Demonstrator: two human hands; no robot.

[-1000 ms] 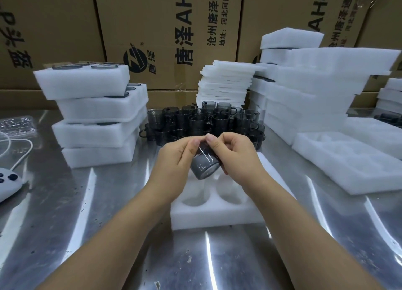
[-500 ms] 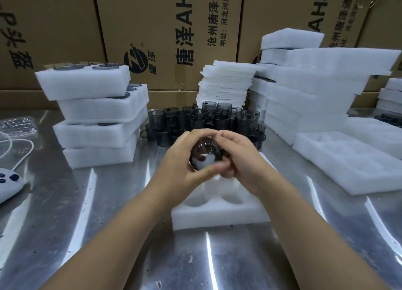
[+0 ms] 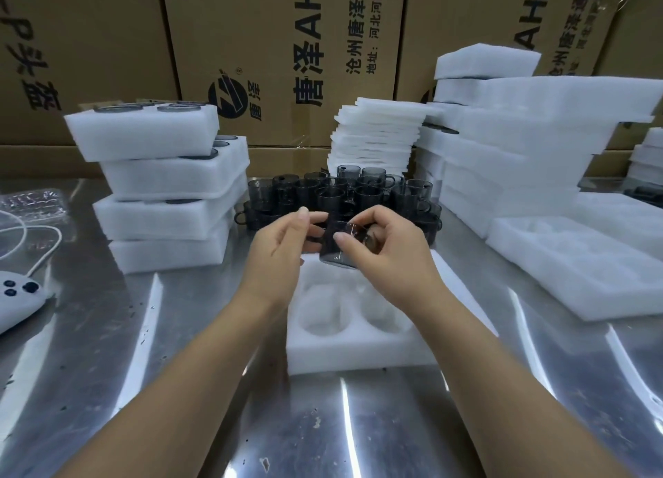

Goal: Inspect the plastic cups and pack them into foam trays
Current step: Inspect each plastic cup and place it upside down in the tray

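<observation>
Holding a dark see-through cup between them, the left hand and right hand pinch its sides with curled fingers. It hangs roughly upright over the foam tray's far end, with empty pockets just below, nearer the person.

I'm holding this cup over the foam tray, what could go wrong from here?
The grey cup is held only at the fingertips of the left hand and right hand, so it might slip onto the foam tray. The loose cups crowd just behind the hands; a careless reach may topple some.
</observation>
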